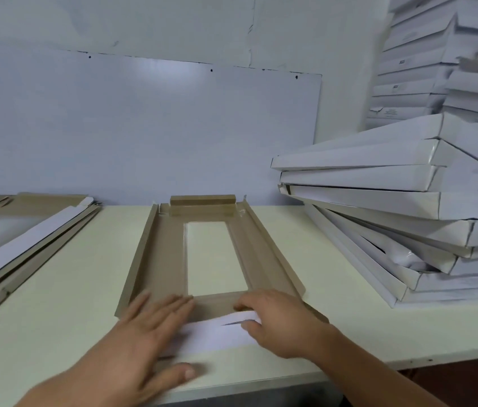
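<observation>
White wall [284,33] fills the back of the head view, with a pale board [143,127] fixed to it, and below that runs the cream desk [334,289] I am working over.

Flat on the desk, dead centre and running away from me, lies the brown carton blank [161,259]. Its two long sides are bent up into shallow walls. A rectangular window [215,254] is cut in its middle and shows the desk through it. The far end flap [202,200] is already folded up into a low bar close to the wall.

At the near end, a white flap [217,333] of the same blank is raised off the desk. My right hand [278,321] pinches that flap at its right corner, fingers curled over the top and thumb beneath. My left hand [143,327] lies flat with the fingers straight and spread, pressing on the blank's near left part; it is blurred, so I cannot tell finer detail.

Off to the left sits a pile of flat blanks [26,239], well apart from the hands. On the right a leaning stack of white boxes [378,201] rests on the desk, with a taller stack [414,69] behind it against the wall.
</observation>
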Demonstrator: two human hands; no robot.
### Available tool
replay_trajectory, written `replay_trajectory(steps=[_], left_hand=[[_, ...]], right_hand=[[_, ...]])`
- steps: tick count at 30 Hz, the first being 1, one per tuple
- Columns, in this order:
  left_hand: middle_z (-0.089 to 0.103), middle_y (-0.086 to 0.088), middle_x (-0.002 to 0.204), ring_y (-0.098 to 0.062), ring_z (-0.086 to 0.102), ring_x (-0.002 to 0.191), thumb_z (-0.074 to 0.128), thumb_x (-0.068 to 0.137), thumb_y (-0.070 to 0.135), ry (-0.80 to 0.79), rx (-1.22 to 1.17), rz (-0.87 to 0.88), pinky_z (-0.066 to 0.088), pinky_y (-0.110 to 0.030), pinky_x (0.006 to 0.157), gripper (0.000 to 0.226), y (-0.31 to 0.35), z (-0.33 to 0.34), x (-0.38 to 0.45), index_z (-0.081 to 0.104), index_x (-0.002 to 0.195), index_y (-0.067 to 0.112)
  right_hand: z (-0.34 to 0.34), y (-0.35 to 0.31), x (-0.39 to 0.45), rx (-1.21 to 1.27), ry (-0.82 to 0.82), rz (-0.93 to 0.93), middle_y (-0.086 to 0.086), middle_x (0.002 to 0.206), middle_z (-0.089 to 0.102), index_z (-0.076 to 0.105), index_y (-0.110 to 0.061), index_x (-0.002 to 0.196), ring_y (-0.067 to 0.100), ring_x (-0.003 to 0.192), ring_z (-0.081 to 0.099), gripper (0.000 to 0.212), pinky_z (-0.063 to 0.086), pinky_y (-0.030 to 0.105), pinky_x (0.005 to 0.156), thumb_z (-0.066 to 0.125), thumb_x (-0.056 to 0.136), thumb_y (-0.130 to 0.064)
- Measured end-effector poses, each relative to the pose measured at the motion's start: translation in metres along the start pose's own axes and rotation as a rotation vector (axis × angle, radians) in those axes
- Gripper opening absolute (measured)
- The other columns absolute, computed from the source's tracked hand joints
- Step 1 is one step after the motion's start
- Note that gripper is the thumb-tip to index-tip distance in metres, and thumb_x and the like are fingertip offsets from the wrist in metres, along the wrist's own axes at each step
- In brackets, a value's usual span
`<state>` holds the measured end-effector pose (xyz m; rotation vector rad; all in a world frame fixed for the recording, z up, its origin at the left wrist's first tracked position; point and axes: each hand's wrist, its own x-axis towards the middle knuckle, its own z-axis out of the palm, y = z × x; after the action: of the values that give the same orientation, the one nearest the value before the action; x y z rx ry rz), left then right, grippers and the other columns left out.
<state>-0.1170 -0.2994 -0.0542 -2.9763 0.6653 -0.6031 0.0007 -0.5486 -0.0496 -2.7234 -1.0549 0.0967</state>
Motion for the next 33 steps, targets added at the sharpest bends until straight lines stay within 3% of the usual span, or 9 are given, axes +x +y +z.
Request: replay_trajectory(steps=[3, 6, 10, 14, 19, 21, 23, 27, 33], left_hand=[[0.069, -0.001, 0.122, -0.016, 0.064, 0.115, 0.021, 0.095, 0.066, 0.023, 0.114, 0.065, 0.032, -0.036, 0.102, 0.078, 0.026, 0.018, 0.011, 0.070, 0.121, 0.012], [0.074, -0.010, 0.108, -0.022, 0.071, 0.101, 0.012, 0.096, 0.065, 0.058, 0.210, 0.037, 0.029, -0.041, 0.102, 0.088, 0.036, 0.036, 0.019, 0.075, 0.109, 0.004], [0.072, -0.016, 0.108, -0.027, 0.073, 0.095, 0.011, 0.094, 0.069, 0.056, 0.266, 0.005, 0.053, -0.042, 0.090, 0.103, 0.024, 0.050, 0.014, 0.018, 0.143, -0.021], [0.072, -0.020, 0.106, -0.030, 0.073, 0.091, 0.011, 0.099, 0.060, 0.083, 0.375, -0.001, 0.057, -0.055, 0.072, 0.087, 0.010, 0.048, -0.008, 0.064, 0.114, -0.007], [0.075, -0.007, 0.082, -0.020, 0.073, 0.067, 0.018, 0.096, 0.066, 0.141, 0.263, -0.093, 0.060, -0.035, 0.057, 0.086, 0.012, 0.035, -0.003, 0.079, 0.074, 0.009], [0.067, 0.004, 0.069, -0.015, 0.066, 0.058, 0.035, 0.087, 0.061, 0.112, 0.220, -0.102, 0.047, -0.019, 0.045, 0.063, 0.013, 0.026, 0.005, 0.070, 0.057, 0.018], [0.060, 0.008, 0.065, -0.012, 0.061, 0.056, 0.043, 0.075, 0.053, 0.045, 0.170, -0.102, 0.038, -0.019, 0.037, 0.045, 0.015, 0.020, 0.011, 0.062, 0.052, 0.020], [0.052, 0.009, 0.058, -0.011, 0.055, 0.051, 0.043, 0.077, 0.041, -0.056, 0.100, -0.068, 0.035, -0.023, 0.033, 0.032, 0.014, 0.016, 0.015, 0.055, 0.055, 0.022], [0.046, -0.001, 0.074, -0.025, 0.043, 0.069, 0.021, 0.085, 0.031, -0.111, -0.074, -0.291, 0.038, -0.036, 0.063, 0.011, 0.006, 0.011, 0.027, 0.029, 0.093, 0.028]], right_hand=[[0.017, -0.016, 0.003, -0.051, 0.072, -0.118, -0.002, 0.145, 0.045, 0.045, -0.024, 0.143, 0.019, 0.133, 0.037, 0.043, 0.030, 0.033, 0.113, 0.046, 0.101, -0.027], [0.034, -0.029, -0.001, -0.056, -0.071, -0.184, 0.005, 0.167, 0.008, 0.014, -0.011, 0.159, 0.014, 0.153, 0.003, 0.068, -0.003, 0.027, 0.122, 0.033, 0.105, -0.048], [0.031, -0.017, -0.014, -0.067, -0.194, -0.092, -0.008, 0.164, -0.024, -0.014, -0.018, 0.158, 0.002, 0.146, -0.028, 0.084, -0.018, 0.024, 0.115, 0.015, 0.098, -0.069], [0.019, 0.000, -0.029, -0.089, -0.223, -0.015, -0.010, 0.162, -0.028, -0.017, -0.020, 0.157, 0.001, 0.145, -0.030, 0.083, -0.015, 0.028, 0.120, 0.012, 0.098, -0.070], [0.023, -0.007, -0.028, -0.111, -0.097, -0.042, -0.005, 0.167, -0.012, 0.003, -0.018, 0.160, 0.008, 0.152, -0.015, 0.077, -0.010, 0.027, 0.120, 0.023, 0.102, -0.063], [0.027, -0.014, -0.029, -0.113, 0.040, -0.108, -0.007, 0.162, 0.023, 0.039, -0.025, 0.149, 0.009, 0.148, 0.019, 0.056, 0.013, 0.024, 0.115, 0.035, 0.101, -0.055], [0.028, -0.022, -0.031, -0.200, 0.150, -0.136, -0.019, 0.126, 0.058, 0.067, -0.037, 0.111, 0.003, 0.115, 0.055, 0.035, 0.038, 0.016, 0.091, 0.042, 0.092, -0.053], [0.025, -0.019, -0.021, -0.189, 0.141, -0.189, -0.008, 0.115, 0.060, 0.068, -0.025, 0.114, 0.014, 0.108, 0.054, 0.041, 0.044, 0.028, 0.090, 0.034, 0.100, -0.044], [0.013, -0.019, 0.006, -0.047, 0.106, -0.043, -0.001, 0.108, 0.062, 0.061, -0.023, 0.113, 0.023, 0.101, 0.055, 0.028, 0.048, 0.041, 0.087, 0.034, 0.104, -0.027]])
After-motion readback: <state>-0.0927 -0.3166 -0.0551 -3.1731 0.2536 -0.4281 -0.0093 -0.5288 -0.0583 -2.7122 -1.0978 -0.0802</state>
